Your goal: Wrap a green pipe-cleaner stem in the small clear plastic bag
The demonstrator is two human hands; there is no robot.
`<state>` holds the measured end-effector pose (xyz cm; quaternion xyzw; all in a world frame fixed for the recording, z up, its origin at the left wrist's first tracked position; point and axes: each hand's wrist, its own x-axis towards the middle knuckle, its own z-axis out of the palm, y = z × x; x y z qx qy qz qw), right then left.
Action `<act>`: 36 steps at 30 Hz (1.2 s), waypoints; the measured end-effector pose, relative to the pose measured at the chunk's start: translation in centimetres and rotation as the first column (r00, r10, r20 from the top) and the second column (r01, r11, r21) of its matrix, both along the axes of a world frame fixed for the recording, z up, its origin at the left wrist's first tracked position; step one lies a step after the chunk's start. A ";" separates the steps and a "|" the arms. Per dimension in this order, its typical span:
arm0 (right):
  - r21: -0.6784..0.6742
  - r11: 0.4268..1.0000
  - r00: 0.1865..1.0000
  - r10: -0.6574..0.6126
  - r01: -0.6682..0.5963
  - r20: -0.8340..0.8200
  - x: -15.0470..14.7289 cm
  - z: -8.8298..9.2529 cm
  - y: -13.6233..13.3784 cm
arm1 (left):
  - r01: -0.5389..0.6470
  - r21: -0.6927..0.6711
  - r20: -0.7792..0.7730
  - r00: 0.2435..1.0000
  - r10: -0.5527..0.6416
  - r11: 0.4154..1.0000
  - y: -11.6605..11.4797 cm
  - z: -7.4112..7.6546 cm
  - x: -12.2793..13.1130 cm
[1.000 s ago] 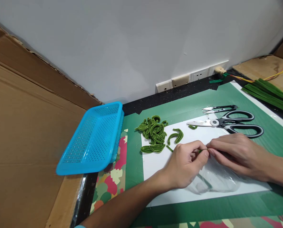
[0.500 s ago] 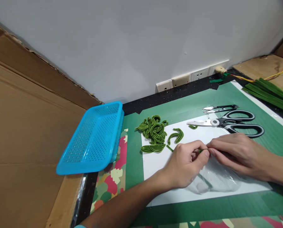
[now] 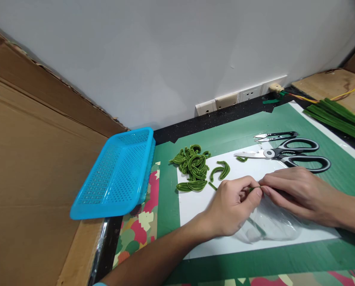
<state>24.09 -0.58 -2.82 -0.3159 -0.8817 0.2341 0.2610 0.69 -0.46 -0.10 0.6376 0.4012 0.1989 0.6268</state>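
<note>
My left hand (image 3: 232,206) and my right hand (image 3: 293,190) meet fingertip to fingertip over a white sheet (image 3: 195,206), both pinched on a thin green pipe-cleaner piece (image 3: 251,189) that is mostly hidden by the fingers. A clear plastic bag (image 3: 272,226) lies under my hands. A pile of bent green pipe-cleaner pieces (image 3: 193,167) sits to the left on the sheet, with two loose curved ones (image 3: 220,171) beside it. Large black-handled scissors (image 3: 287,155) and small thread snips (image 3: 274,136) lie beyond my right hand.
A blue plastic basket (image 3: 117,174) stands tilted at the left edge of the green mat (image 3: 168,198), against cardboard (image 3: 37,159). Long green pipe cleaners (image 3: 338,117) lie at the far right. Wall sockets (image 3: 239,97) run along the back.
</note>
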 end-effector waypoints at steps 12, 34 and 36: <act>-0.008 1.000 1.000 0.003 -0.003 -0.009 -0.1 0.1 0.1 | -0.005 -0.013 0.010 1.000 0.005 1.000 0.0 0.0 0.0; -0.011 1.000 1.000 -0.001 0.001 -0.020 -0.2 0.2 0.1 | -0.013 -0.016 0.006 1.000 0.013 1.000 0.0 0.0 0.1; -0.010 1.000 1.000 -0.002 0.002 -0.013 -0.1 0.2 0.1 | -0.012 -0.016 0.004 1.000 0.012 1.000 0.0 0.0 0.1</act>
